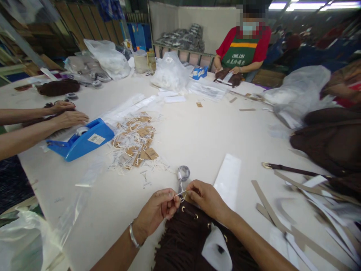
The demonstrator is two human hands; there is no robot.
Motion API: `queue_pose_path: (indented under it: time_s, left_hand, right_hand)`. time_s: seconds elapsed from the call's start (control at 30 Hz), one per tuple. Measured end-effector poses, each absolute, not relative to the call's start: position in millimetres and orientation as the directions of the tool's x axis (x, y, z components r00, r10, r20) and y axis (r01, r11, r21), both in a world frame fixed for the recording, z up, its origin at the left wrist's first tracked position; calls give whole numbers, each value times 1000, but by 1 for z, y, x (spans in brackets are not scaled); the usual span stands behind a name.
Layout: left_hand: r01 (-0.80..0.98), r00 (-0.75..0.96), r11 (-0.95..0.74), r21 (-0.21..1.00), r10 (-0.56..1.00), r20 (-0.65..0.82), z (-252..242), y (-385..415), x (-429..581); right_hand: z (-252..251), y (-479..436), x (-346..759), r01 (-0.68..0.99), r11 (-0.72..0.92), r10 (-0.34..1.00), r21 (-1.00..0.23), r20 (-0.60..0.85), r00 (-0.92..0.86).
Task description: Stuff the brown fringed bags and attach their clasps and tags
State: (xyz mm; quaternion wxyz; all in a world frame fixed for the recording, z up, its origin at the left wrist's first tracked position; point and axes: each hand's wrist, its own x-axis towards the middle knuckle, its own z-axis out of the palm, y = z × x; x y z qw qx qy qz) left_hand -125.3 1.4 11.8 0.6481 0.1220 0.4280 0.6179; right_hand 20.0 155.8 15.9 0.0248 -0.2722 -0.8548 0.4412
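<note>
A dark brown fringed bag [183, 241] with gold eyelets lies at the near edge, and a white foam-like wrap [217, 250] sits on it. Above its top edge, my left hand [160, 205] pinches one part of a thin white string [182, 192]. On the other side my right hand [204, 195] has thumb and finger closed on the same string. The string passes by a strap fitting just beyond the bag's top. Attached there is a ring wrapped in grey film [184, 172], resting on the table between and beyond my hands.
Left of centre lies a pile of brown tags with white strings [137, 141], beside a blue tape dispenser [84, 139]. A co-worker's hands [67, 114] are behind it. Paper strips [299, 226] and a brown bag [332, 139] lie right. Another person [244, 49] works across the table.
</note>
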Motion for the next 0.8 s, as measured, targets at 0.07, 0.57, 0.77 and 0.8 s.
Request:
queue_pose_path:
  time_s: [0.07, 0.57, 0.77, 0.8]
  left_hand:
    - [-692, 0, 301, 656, 909, -417, 10, 0, -131]
    - [-567, -102, 285, 773, 907, -409, 2, 7, -137]
    - [-465, -312, 255, 848, 849, -427, 7, 10, -127]
    - [-434, -319, 259, 863, 851, -416, 7, 10, -126]
  right_hand:
    - [18, 160, 26, 407, 568, 437, -715, -158, -886]
    - [26, 175, 29, 408, 806, 273, -430, -341, -899]
    - [34, 165, 36, 493, 666, 306, -560, -399, -865]
    - [34, 164, 37, 515, 631, 320, -581, -410, -854]
